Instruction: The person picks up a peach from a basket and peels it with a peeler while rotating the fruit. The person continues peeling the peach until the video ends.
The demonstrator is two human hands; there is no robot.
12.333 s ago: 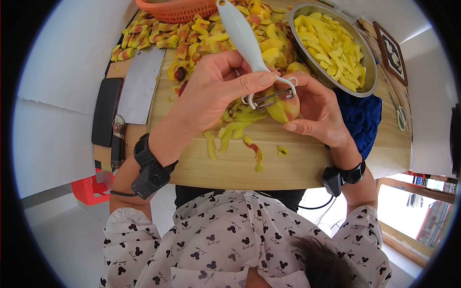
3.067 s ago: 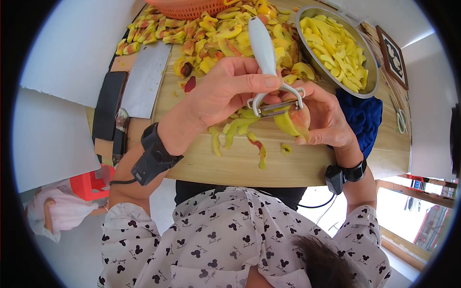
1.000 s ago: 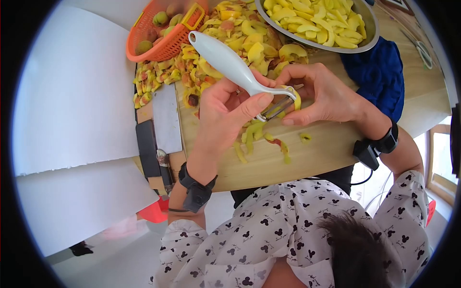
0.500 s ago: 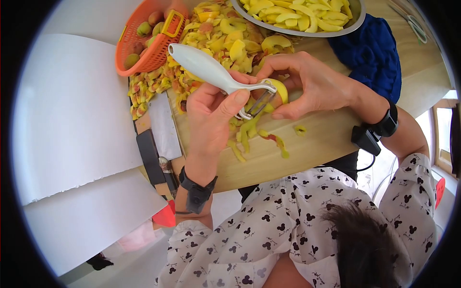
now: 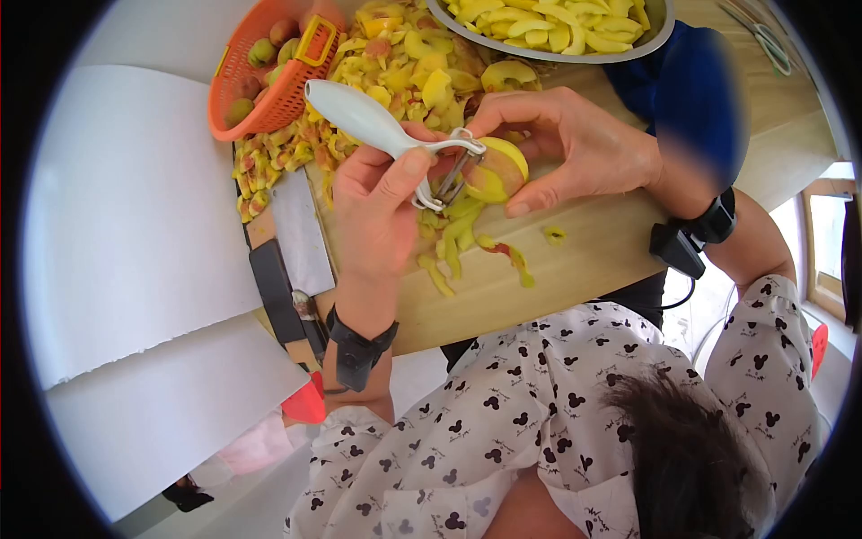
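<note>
Both hands are closed: your left hand (image 5: 377, 207) grips the peeler (image 5: 368, 121), handle toward ten o'clock, and its blade meets the fruit (image 5: 499, 171) pinched in your right hand (image 5: 584, 148) at three o'clock.

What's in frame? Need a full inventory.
White-handled metal peeler: one, white, in left hand, blade against the fruit.
Half-peeled yellow fruit: one, yellow-pink, in right hand.
Orange plastic basket: one, top left, holds whole fruit.
Round metal bowl: one, silver, top edge, full of yellow slices.
Peel scraps: a heap, yellow-red, beside the basket; more strips below the hands.
Steel cleaver: one, black handle, left of the board.
Wooden board: one, tan, under the hands.
Blue cloth: one, right.
White sheets: two, left.
Left hand, right hand: black wristbands.
</note>
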